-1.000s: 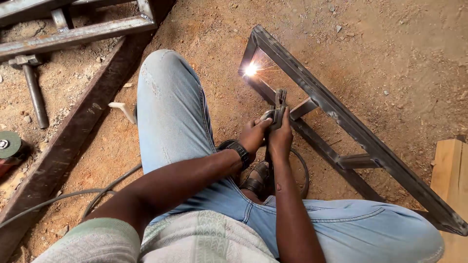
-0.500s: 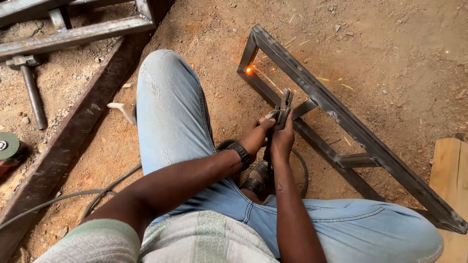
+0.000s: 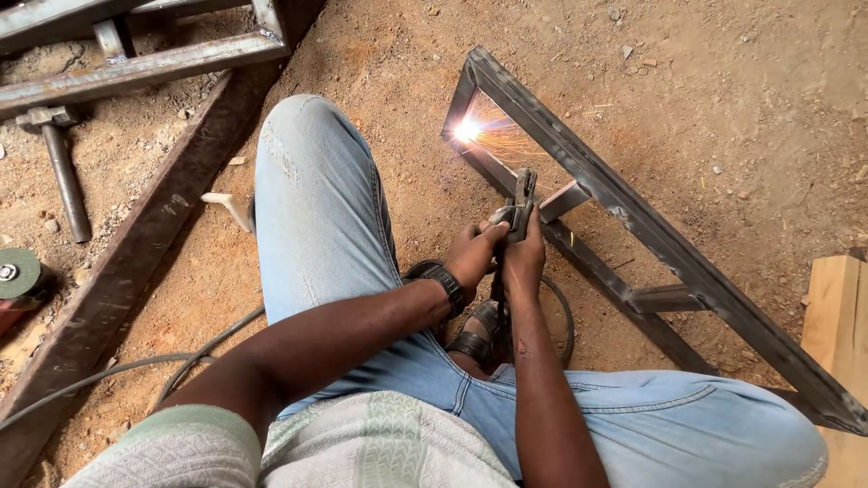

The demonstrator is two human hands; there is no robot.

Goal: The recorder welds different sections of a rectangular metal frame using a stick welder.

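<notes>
I squat on dirt ground in light blue jeans. Both hands grip a welding electrode holder (image 3: pixel 523 201) between my knees. My right hand (image 3: pixel 524 258) wraps its handle from the right. My left hand (image 3: pixel 473 253), with a black watch on the wrist, steadies it from the left. The rod points to the far corner of a long narrow steel frame (image 3: pixel 633 217), where a bright arc (image 3: pixel 467 130) burns and orange sparks spray to the right. The frame lies flat on the ground with short cross bars.
A hammer (image 3: pixel 63 172) lies at the left among long steel bars (image 3: pixel 136 262). A green grinder disc (image 3: pixel 18 271) sits at the left edge. A black cable (image 3: pixel 117 370) runs across the ground. A wooden plank (image 3: pixel 836 316) lies at the right edge.
The arc was bright a second ago, faded to a small glow half a second ago, and now burns bright again with sparks. My hands stay in place on the holder.
</notes>
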